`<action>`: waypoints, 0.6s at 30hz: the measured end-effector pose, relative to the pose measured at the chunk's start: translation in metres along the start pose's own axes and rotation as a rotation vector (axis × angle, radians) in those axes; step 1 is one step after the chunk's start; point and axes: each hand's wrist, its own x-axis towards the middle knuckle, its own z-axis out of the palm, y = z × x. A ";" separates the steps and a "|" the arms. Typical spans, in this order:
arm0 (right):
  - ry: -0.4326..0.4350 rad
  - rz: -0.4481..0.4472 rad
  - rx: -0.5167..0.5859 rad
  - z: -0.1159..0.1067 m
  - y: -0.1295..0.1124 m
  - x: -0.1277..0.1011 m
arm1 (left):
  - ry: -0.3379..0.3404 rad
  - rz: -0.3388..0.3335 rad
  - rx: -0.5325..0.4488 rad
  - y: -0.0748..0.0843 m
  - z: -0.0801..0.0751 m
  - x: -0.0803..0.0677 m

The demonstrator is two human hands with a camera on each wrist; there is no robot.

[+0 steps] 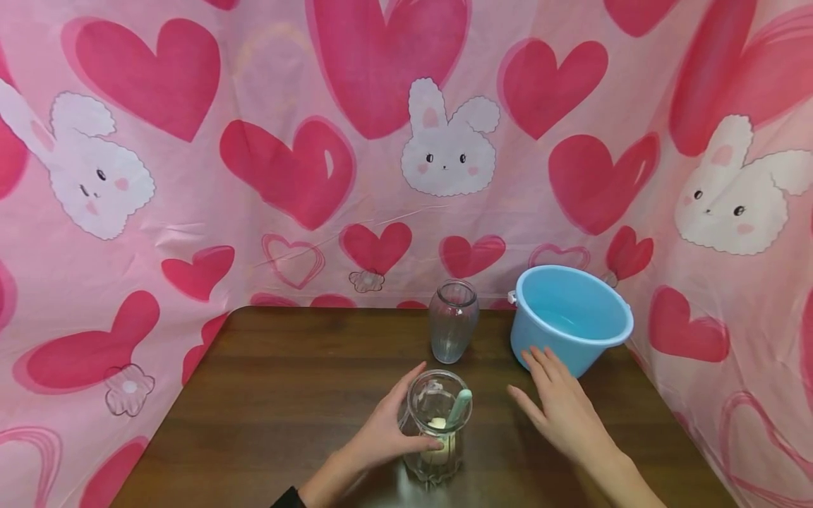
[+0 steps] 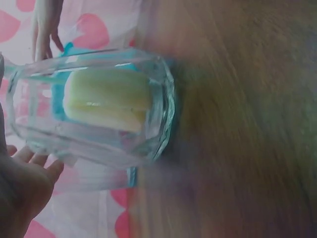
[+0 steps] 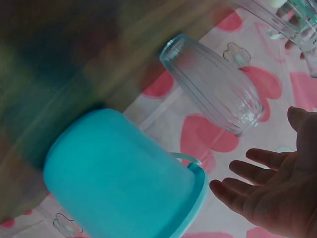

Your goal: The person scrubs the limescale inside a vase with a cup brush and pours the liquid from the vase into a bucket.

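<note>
A clear glass jar (image 1: 438, 462) stands near the front middle of the table, and my left hand (image 1: 396, 427) grips it from the left, thumb across its front. Inside the jar lies a rounded pale yellow block (image 2: 109, 99), its kind unclear. A mint-green handle (image 1: 460, 408) leans out over the jar's rim. My right hand (image 1: 565, 413) holds nothing, fingers spread, in front of a light blue bucket (image 1: 559, 346). In the right wrist view its fingertips are near the rim of the bucket.
Behind the jar a ribbed clear glass vase (image 1: 452, 328) stands upright, left of the bucket. The dark wooden table (image 1: 286, 402) ends at a pink heart-and-rabbit cloth (image 1: 381, 169) that hangs behind it and along both sides.
</note>
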 end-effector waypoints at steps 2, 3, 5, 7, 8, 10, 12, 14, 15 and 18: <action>-0.013 0.009 0.000 0.002 0.000 -0.001 | -0.008 0.013 -0.048 0.000 0.005 0.002; -0.018 0.013 0.000 0.003 0.000 -0.002 | -0.010 0.027 -0.070 0.000 0.007 0.003; -0.019 0.017 -0.003 0.004 0.000 -0.003 | -0.007 0.057 -0.104 0.000 0.011 0.004; -0.019 0.013 -0.010 0.006 0.001 -0.004 | 0.006 0.089 -0.121 -0.001 0.013 0.006; -0.014 0.008 -0.014 0.007 0.002 -0.004 | 0.013 0.096 -0.129 -0.001 0.015 0.006; -0.007 0.003 -0.022 0.009 0.003 -0.005 | 0.022 0.112 -0.150 -0.002 0.017 0.007; -0.008 0.005 -0.025 0.010 0.004 -0.005 | 0.027 0.124 -0.166 -0.003 0.019 0.007; -0.015 0.012 -0.019 0.011 0.004 -0.006 | 0.032 0.121 -0.186 -0.004 0.021 0.008; -0.025 0.018 -0.014 0.012 0.003 -0.006 | 0.034 0.116 -0.196 -0.005 0.022 0.008; -0.056 0.033 0.004 0.013 0.003 -0.007 | 0.045 0.097 -0.201 -0.008 0.026 0.008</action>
